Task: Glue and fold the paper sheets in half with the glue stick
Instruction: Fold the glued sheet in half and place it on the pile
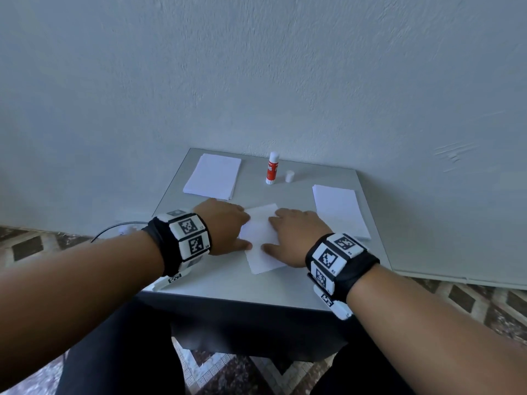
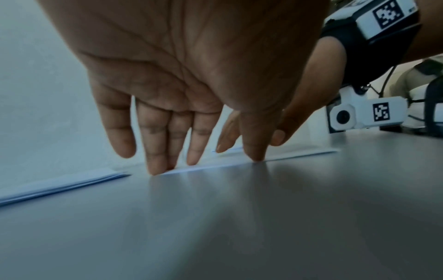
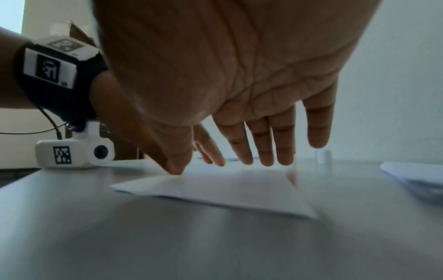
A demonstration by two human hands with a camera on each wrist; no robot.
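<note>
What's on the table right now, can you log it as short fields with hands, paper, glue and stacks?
left hand: open, fingers pressing the sheet's left edge
right hand: open, fingers pressing the sheet's right side
sheet: flat on the table, between the hands
glue stick: upright, uncapped, far side
cap: standing beside it
left stack: far left
right stack: right side

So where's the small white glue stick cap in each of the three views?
Head: small white cap stands at the table's far side, just right of the red glue stick.
Left wrist: not in view.
Right wrist: blurred, far right.
Shared landmark: the white paper sheet under both hands.
</note>
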